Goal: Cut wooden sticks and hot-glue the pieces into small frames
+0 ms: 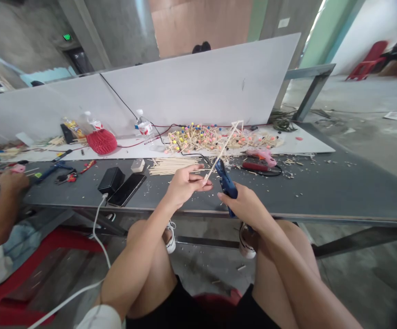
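Observation:
My left hand [186,185] pinches the lower end of a thin wooden stick frame [223,151]. The frame slants up to the right, with a short angled piece at its top. Wrapped in the fingers of my right hand [244,201] is a dark blue hand tool [226,182], its exact kind unclear. Its tip points up, close beside the frame; whether they touch I cannot tell. Behind my left hand lies a row of loose wooden sticks [173,166]. Farther back is a pile of short sticks with coloured ball tips [201,136].
Left of my hands lie a phone [127,190], a black box [111,179] with a white cable, and a small white block [137,165]. A red-handled tool [255,166] and a pink tool [266,156] lie right. A water bottle [144,124] stands behind. Another person's hand [12,180] works far left.

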Demonstrator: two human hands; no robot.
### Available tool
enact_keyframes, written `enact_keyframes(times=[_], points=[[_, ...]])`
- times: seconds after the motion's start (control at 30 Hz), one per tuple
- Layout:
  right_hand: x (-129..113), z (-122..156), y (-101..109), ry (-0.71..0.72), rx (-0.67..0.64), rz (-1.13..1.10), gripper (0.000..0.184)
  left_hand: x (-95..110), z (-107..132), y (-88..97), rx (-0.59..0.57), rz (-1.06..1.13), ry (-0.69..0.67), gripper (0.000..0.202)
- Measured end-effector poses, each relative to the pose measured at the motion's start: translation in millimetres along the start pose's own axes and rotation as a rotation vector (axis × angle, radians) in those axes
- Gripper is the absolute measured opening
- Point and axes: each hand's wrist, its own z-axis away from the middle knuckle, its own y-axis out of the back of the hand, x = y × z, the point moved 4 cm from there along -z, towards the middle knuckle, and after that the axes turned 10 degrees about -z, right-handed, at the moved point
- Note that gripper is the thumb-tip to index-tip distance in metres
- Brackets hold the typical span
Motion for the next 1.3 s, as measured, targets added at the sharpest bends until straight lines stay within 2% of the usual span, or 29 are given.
enact_keyframes(times=[0.43, 0.8, 1.3], points=[[-6, 5, -16, 0.082, -0.111, 0.316, 0.021, -5, 2, 2.1, -0.018, -0.193, -0.006, 0.065], [-4, 5, -21, 0.082, -0.159, 0.36, 0.023, -10, 1, 4.4, -0.038, -0.283, 0.013, 0.066], [-6, 10, -27, -0.002, -0.124, 0.492, 0.026, -7, 2, 5.5, -0.053, -0.361, 0.069, 0.065]])
